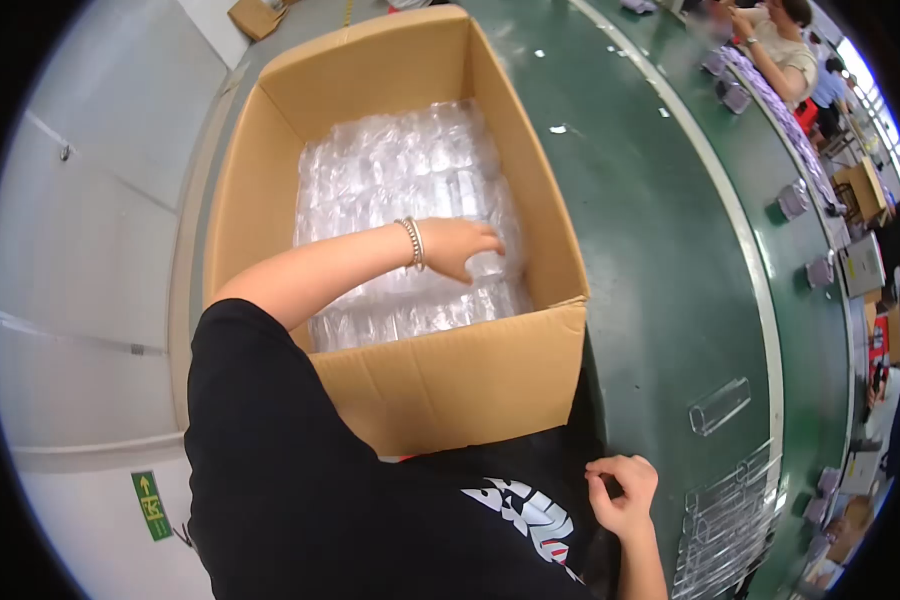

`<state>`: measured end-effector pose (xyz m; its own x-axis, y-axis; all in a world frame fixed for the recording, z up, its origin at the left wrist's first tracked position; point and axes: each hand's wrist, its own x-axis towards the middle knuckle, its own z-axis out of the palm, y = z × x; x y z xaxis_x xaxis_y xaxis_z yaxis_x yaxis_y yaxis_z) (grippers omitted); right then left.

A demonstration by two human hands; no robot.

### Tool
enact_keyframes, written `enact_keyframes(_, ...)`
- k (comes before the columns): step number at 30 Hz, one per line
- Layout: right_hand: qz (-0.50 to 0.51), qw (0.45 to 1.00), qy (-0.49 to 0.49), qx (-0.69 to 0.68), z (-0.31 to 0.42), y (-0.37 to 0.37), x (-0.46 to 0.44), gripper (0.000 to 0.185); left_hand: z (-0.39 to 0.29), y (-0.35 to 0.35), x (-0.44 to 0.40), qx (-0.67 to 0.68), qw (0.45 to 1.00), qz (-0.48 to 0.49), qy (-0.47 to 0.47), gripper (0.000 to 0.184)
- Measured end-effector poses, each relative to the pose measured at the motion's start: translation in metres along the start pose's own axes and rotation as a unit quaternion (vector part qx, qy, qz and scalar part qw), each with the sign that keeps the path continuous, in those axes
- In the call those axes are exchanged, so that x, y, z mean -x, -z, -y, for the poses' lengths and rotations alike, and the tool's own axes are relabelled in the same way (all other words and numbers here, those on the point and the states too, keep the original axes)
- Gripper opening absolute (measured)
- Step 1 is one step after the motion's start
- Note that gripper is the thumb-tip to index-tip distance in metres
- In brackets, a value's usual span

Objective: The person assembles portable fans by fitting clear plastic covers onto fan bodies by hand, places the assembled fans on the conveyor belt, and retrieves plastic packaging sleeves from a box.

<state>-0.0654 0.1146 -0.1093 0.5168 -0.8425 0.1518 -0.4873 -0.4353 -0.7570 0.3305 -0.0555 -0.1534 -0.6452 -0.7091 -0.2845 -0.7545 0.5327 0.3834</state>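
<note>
A large open cardboard box (450, 385) stands in front of me, holding rows of clear plastic pieces (390, 185) packed closely together. My left hand (458, 247), with bracelets at the wrist, reaches over the front wall and hovers at or just above the pieces on the right side. Its fingers are bent, with the thumb apart from them; whether they touch the plastic is unclear. Low on the right, beside my black shirt, my right hand (625, 495) is curled, thumb near the index finger, with nothing visible in it.
On the green floor to the right lie a single clear plastic piece (720, 406) and a row of similar clear pieces (727, 530). A conveyor line (770, 100) with purple items runs farther right, where other people (782, 55) sit. A pale wall (100, 250) rises on the left.
</note>
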Motion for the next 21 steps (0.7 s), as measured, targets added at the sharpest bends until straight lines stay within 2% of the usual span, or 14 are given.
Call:
enact_keyframes(3,-0.001,1.000,0.015,0.012,-0.001,-0.002,-0.002,0.010,0.019,0.014,0.014,-0.070,0.971,-0.016,0.228,0.039)
enact_keyframes(4,-0.003,1.000,0.021,0.013,-0.002,-0.003,-0.004,0.010,0.031,0.016,0.028,-0.082,0.959,-0.062,0.262,0.038)
enact_keyframes(6,0.000,1.000,0.019,0.019,-0.003,-0.005,-0.005,0.011,0.051,0.025,0.056,-0.077,0.912,-0.001,0.403,0.048)
enact_keyframes(8,0.001,1.000,0.014,0.023,-0.004,-0.007,-0.005,0.012,0.071,0.022,0.091,-0.074,0.866,0.095,0.486,0.066)
enact_keyframes(10,0.006,1.000,0.013,0.021,-0.006,-0.007,-0.004,0.012,0.053,0.037,0.109,0.101,0.747,0.227,0.617,0.073)
enact_keyframes(11,0.005,1.000,0.012,0.024,-0.006,-0.007,-0.004,0.011,0.064,0.017,0.127,0.163,0.707,0.243,0.644,0.093)
enact_keyframes(13,0.016,0.999,0.014,0.025,-0.005,-0.005,-0.005,0.011,0.060,-0.016,0.146,0.142,0.711,0.169,0.667,0.112)
enact_keyframes(14,0.023,0.999,0.015,0.029,-0.004,-0.005,-0.005,0.011,0.086,-0.052,0.158,0.192,0.704,0.135,0.670,0.126)
enact_keyframes(20,0.009,1.000,0.015,0.011,-0.002,-0.004,-0.006,0.012,0.070,-0.081,0.153,0.157,0.706,0.068,0.688,0.137)
enact_keyframes(21,-0.004,1.000,0.012,0.004,-0.004,-0.004,-0.005,0.011,0.066,-0.084,0.151,0.185,0.689,0.028,0.700,0.136)
